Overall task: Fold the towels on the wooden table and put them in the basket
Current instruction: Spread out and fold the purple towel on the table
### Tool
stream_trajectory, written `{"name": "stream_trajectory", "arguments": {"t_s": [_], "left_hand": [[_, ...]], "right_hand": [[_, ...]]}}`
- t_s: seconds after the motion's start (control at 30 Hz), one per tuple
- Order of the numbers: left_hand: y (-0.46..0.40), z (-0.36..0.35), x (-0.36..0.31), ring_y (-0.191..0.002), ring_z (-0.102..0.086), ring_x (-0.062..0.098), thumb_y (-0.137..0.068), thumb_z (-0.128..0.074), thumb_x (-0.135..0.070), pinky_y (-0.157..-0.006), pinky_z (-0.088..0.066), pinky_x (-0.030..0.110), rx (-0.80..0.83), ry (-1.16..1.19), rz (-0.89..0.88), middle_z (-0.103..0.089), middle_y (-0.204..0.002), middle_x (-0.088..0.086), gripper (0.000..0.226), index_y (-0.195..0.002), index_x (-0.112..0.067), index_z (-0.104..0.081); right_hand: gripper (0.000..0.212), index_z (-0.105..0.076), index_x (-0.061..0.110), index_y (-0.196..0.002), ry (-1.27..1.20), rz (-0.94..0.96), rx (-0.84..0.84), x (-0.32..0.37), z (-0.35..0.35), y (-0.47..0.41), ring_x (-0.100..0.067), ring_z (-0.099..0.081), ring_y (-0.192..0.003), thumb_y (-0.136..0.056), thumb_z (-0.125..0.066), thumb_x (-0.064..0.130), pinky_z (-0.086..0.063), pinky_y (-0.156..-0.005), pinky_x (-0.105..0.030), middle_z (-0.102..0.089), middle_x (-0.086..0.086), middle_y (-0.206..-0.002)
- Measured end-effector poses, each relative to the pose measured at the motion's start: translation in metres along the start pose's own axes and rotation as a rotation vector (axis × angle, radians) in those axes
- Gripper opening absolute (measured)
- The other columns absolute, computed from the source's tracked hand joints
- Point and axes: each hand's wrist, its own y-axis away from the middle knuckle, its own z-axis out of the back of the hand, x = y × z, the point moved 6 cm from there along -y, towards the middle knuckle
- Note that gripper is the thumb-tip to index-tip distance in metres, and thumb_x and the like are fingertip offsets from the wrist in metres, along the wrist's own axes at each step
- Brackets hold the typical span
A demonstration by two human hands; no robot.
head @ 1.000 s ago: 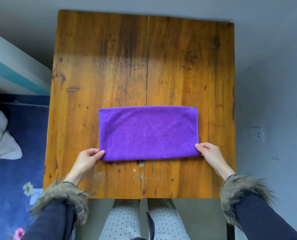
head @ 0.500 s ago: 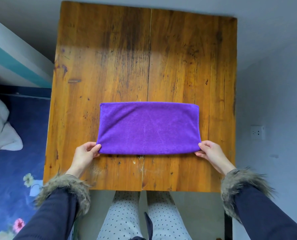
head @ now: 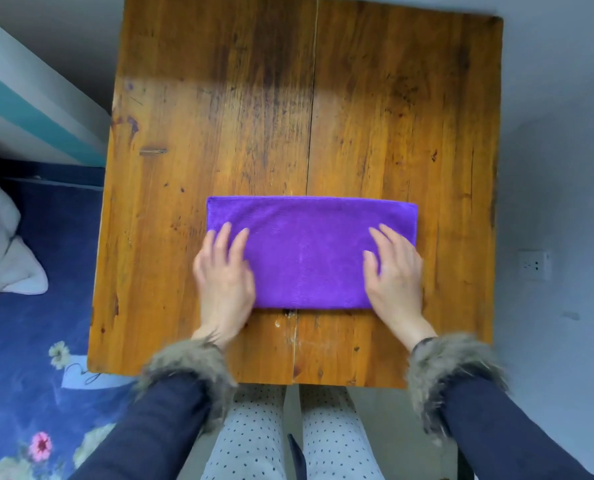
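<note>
Nearest the person, both hands lie flat, fingers straight, on the towel [head: 306,251]: the left hand [head: 224,275] over its left end, the right hand [head: 394,271] over its right end. The purple towel, folded into a long rectangle, rests on the table [head: 375,116] toward its near edge. Beyond the towel is bare wood.

A white pillow [head: 1,244] lies on a dark blue bedspread [head: 28,341] printed with flowers at the left, a teal-and-white striped panel [head: 28,98] runs above it, and a white wall socket [head: 532,265] sits on the grey wall at the right.
</note>
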Motion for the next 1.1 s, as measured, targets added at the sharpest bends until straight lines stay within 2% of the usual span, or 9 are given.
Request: {"name": "stream_trajectory", "arguments": {"t_s": [0.1, 0.2, 0.37, 0.53, 0.6, 0.67, 0.77, 0.97, 1.1], "left_hand": [[-0.026, -0.031, -0.036, -0.142, -0.017, 0.035, -0.088, -0.041, -0.024, -0.11, -0.013, 0.058, 0.099, -0.134, -0.203, -0.024, -0.154, 0.009, 0.056, -0.143, -0.025, -0.03], [-0.047, -0.05, -0.036, -0.142, -0.017, 0.033, -0.092, -0.036, -0.03, -0.111, -0.01, 0.059, 0.107, -0.193, -0.246, -0.023, -0.154, 0.008, 0.053, -0.144, -0.026, -0.029], [-0.054, -0.054, 0.002, -0.142, -0.018, 0.029, -0.094, -0.03, -0.032, -0.115, -0.008, 0.05, 0.069, -0.248, -0.297, -0.024, -0.154, 0.008, 0.051, -0.145, -0.023, -0.029], [-0.054, -0.025, 0.046, -0.142, -0.015, 0.033, -0.095, -0.029, -0.024, -0.115, -0.007, 0.039, -0.072, 0.014, -0.014, -0.021, -0.153, 0.015, 0.05, -0.143, -0.01, -0.032], [-0.045, -0.011, 0.058, -0.136, -0.028, 0.036, -0.095, -0.035, -0.017, -0.113, -0.015, 0.031, -0.169, 0.113, 0.046, -0.033, -0.145, 0.023, 0.044, -0.135, -0.001, -0.042], [-0.039, -0.003, 0.067, -0.12, -0.043, 0.038, -0.092, -0.043, -0.013, -0.103, -0.025, 0.031, -0.228, 0.147, 0.137, -0.049, -0.128, 0.024, 0.033, -0.12, 0.001, -0.053], [-0.036, -0.009, 0.074, -0.104, -0.047, 0.035, -0.091, -0.054, -0.023, -0.091, -0.029, 0.031, -0.169, 0.188, 0.317, -0.057, -0.108, 0.021, 0.025, -0.105, -0.003, -0.058], [-0.047, -0.022, 0.078, -0.11, -0.046, 0.034, -0.083, -0.058, -0.046, -0.093, -0.035, 0.039, 0.061, 0.197, 0.491, -0.057, -0.109, 0.017, 0.042, -0.097, -0.006, -0.061], [-0.053, -0.01, 0.068, -0.109, -0.049, 0.038, -0.088, -0.054, -0.041, -0.088, -0.039, 0.043, 0.121, 0.144, 0.503, -0.057, -0.111, 0.016, 0.036, -0.098, -0.007, -0.057]], "right_hand": [[0.05, -0.044, 0.015, -0.137, 0.106, 0.148, 0.103, 0.037, -0.042, -0.02, -0.024, -0.031, -0.138, -0.09, -0.04, 0.032, -0.018, -0.113, -0.048, -0.038, -0.009, -0.147], [0.052, -0.042, 0.017, -0.139, 0.199, 0.223, 0.133, 0.031, -0.067, -0.03, -0.024, -0.026, -0.14, -0.089, -0.042, 0.034, -0.017, -0.114, -0.052, -0.033, -0.009, -0.15], [0.052, -0.037, 0.017, -0.141, 0.27, 0.242, 0.088, -0.028, -0.059, -0.031, -0.024, -0.023, -0.141, -0.092, -0.041, 0.034, -0.01, -0.117, -0.043, -0.029, -0.01, -0.151], [0.054, -0.033, 0.014, -0.143, 0.217, 0.142, 0.061, -0.044, -0.046, -0.034, -0.028, -0.018, -0.142, -0.093, -0.039, 0.034, -0.004, -0.117, -0.04, -0.024, -0.013, -0.153], [0.055, -0.033, 0.014, -0.143, 0.222, 0.143, 0.055, -0.029, -0.045, -0.03, -0.029, -0.017, -0.142, -0.092, -0.04, 0.035, -0.005, -0.116, -0.048, -0.024, -0.014, -0.153], [0.055, -0.036, 0.014, -0.141, 0.239, 0.289, 0.078, 0.003, -0.052, -0.018, -0.029, -0.02, -0.142, -0.091, -0.043, 0.036, -0.009, -0.114, -0.055, -0.028, -0.013, -0.151], [0.054, -0.042, 0.019, -0.139, 0.217, 0.547, 0.148, 0.053, -0.071, 0.003, -0.028, -0.028, -0.139, -0.088, -0.048, 0.038, -0.016, -0.111, -0.059, -0.035, -0.011, -0.149], [0.055, -0.037, 0.022, -0.141, 0.347, 0.441, 0.198, 0.056, -0.101, -0.006, -0.027, -0.029, -0.14, -0.092, -0.04, 0.045, -0.016, -0.109, -0.062, -0.032, -0.008, -0.15], [0.055, -0.036, 0.023, -0.142, 0.347, 0.444, 0.181, 0.055, -0.102, -0.005, -0.026, -0.028, -0.14, -0.092, -0.039, 0.045, -0.015, -0.109, -0.062, -0.031, -0.007, -0.151]]}}
